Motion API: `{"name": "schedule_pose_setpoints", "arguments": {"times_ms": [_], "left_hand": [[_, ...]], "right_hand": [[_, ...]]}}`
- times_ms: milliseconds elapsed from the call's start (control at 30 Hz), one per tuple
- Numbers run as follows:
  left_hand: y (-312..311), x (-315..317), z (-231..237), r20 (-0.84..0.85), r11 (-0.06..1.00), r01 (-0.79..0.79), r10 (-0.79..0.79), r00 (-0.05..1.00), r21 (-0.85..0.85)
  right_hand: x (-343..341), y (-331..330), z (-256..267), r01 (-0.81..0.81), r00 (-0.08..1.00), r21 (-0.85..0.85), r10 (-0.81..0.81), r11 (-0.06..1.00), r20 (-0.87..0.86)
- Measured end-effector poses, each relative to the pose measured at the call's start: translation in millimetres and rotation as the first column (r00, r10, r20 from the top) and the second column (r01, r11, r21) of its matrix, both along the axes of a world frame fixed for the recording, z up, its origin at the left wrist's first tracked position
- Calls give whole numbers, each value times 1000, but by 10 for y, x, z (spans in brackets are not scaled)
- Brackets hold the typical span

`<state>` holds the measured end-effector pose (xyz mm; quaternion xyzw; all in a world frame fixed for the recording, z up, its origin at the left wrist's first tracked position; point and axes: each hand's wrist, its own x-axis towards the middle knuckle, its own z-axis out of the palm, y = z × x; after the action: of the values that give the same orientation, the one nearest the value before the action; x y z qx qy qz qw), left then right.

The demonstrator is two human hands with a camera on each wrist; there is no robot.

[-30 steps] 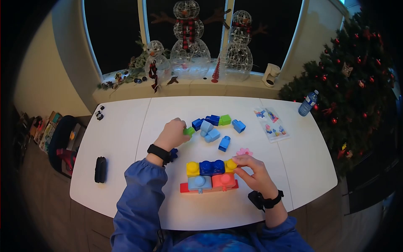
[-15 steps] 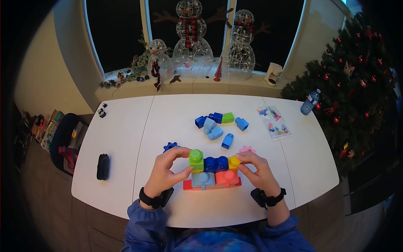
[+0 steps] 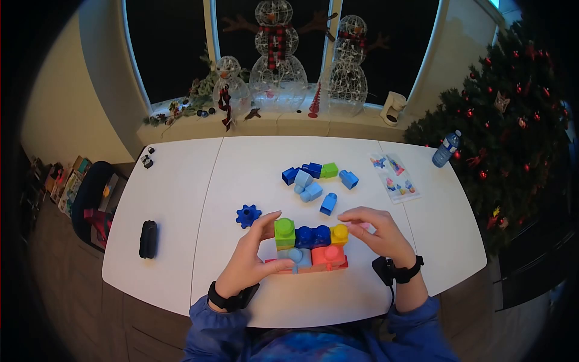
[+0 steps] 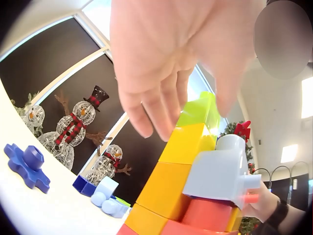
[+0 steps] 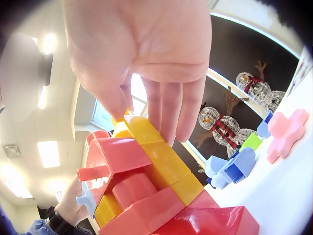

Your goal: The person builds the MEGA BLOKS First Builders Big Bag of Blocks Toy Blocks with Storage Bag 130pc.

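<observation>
A: Block stack [image 3: 312, 238]: what is new?
B: Green block [image 3: 284, 234], one, upright on the yellow block [image 4: 187, 143] at the stack's left end. A second ago it is in the left hand, apart from the stack; now it stands free of any grip.
A: Left hand [image 3: 246, 258]?
B: Beside the stack's left end, fingers and thumb spread wide, nothing held; contact cannot be told.
A: Right hand [image 3: 389, 236]?
B: By the stack's right end, fingers loosely extended, nothing seen held; contact unclear.
A: Meaning?
B: Placement appears done; the build seems one block taller at that end.
A: Remainder?
B: Dark blue gear [image 3: 248, 216], beyond the stack, leftward; light blue block [image 3: 328, 204], beyond the stack, loose.
</observation>
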<state>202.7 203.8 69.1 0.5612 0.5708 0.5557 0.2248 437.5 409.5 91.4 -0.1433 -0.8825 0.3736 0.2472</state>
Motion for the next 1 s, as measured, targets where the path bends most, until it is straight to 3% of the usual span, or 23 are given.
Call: {"name": "schedule_pose_setpoints", "arguments": {"times_ms": [67,133,200,333,433,567,833,1000], "left_hand": [[30,11,-53,25,996,22,-20,999,-88],[58,-14,-164,69,995,65,-60,996,-72],[63,-44,-192,110,993,96,-87,990,-74],[74,-85,-208,141,988,124,-110,984,-94],[73,-105,-201,142,985,135,-119,983,-109],[68,-59,-194,41,990,93,-89,995,-103],[97,11,-205,15,992,60,-59,998,-106],[89,-2,-167,9,990,72,-72,997,-121]], "right_hand": [[-151,204,119,27,998,90,-32,996,52],[-406,503,55,65,995,248,-82,966,56],[-654,834,-89,49,978,366,-119,929,171],[-1066,1365,-514,-26,910,624,-240,781,339],[-1229,1531,-727,-55,869,708,-316,704,381],[-1299,1570,-771,-84,861,700,-302,709,410],[-1125,1451,-574,-96,832,594,-263,799,488],[-1270,1390,-535,-31,901,514,-199,857,386]]}}
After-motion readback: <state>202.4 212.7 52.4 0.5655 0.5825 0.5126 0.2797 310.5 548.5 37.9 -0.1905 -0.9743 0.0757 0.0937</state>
